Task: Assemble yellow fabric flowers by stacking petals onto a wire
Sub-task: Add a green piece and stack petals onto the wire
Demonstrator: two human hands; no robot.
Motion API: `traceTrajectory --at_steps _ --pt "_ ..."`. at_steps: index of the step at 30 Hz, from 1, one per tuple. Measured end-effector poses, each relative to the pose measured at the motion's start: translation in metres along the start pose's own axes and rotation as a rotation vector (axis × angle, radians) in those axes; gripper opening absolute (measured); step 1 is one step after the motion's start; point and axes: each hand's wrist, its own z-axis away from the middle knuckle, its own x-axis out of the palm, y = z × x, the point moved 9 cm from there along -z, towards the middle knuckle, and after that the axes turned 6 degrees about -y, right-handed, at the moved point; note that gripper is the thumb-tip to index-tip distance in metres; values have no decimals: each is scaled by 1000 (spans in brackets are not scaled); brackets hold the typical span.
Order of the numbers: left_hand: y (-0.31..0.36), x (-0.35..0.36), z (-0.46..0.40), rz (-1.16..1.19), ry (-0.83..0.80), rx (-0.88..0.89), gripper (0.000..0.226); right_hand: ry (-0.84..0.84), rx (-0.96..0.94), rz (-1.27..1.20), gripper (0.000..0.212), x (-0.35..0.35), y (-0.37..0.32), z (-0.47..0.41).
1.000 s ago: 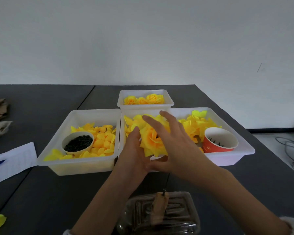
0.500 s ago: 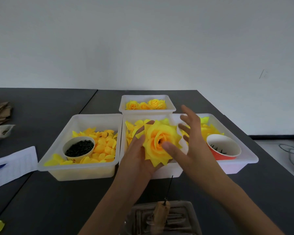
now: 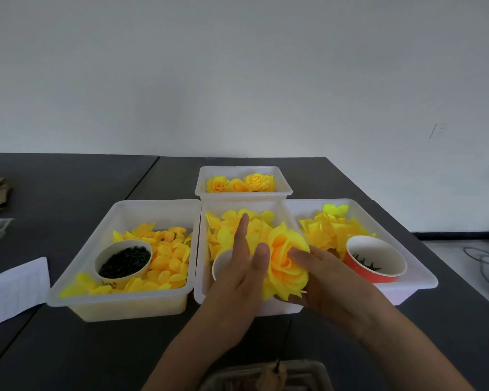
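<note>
A yellow fabric flower (image 3: 287,263) is held up between the person's two hands, just above the near edge of the middle tray (image 3: 203,249) on the dark table (image 3: 96,348). The left hand (image 3: 237,283) stands at the flower's left side with its fingers straight and pointing up, the forefinger raised well above the bloom and the next fingertip touching the petals at the flower's left edge. The right hand (image 3: 322,280) lies on the flower's right side and under it, its fingers resting against the outer petals; they look fairly straight, cradling more than gripping. A thin pale stub pokes out from beneath the flower beside the right hand. A thin dark wire (image 3: 284,344) runs down from under the hands toward a clear plastic box (image 3: 308,376) at the very bottom of the view.

The middle tray holds loose yellow petals (image 3: 232,221) and a white cup (image 3: 219,263), partly hidden behind the left hand. The left tray (image 3: 82,277) carries smaller petals and a paper cup of black bits (image 3: 123,261). The right tray (image 3: 418,280) holds larger petals and a red cup (image 3: 376,261) with dark green pieces in it. Behind them a small tray (image 3: 284,187) holds finished yellow flowers (image 3: 240,183). A white sheet (image 3: 12,289) lies at the left edge of the table.
</note>
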Motion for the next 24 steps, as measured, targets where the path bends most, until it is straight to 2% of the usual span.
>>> traceTrajectory --at_steps 2,6,9,11,13,16,19,24 --pt "-3 -12 -1 -146 27 -2 80 6 36 -55 16 -9 3 -5" --pt "-5 -56 -3 -238 146 -4 83 80 130 -38 43 -42 4 -19" --pt "-5 -97 -1 -225 257 10 69 99 208 71 48 -63 3 -36" --pt "-9 -123 -2 -179 328 -6 62 92 268 134 44 -69 -1 -52" --pt "-16 -142 -3 -96 382 -33 51 115 301 123 29 -77 -9 -82" --pt "-20 -154 -4 -20 427 -55 44 189 212 20 19 -77 -49 -148" --pt "-23 -155 -5 -7 417 -77 41 212 81 31 43 -62 -91 -203" --pt "-37 -178 -3 -47 462 -125 23 345 159 339 55 -64 -73 -227"
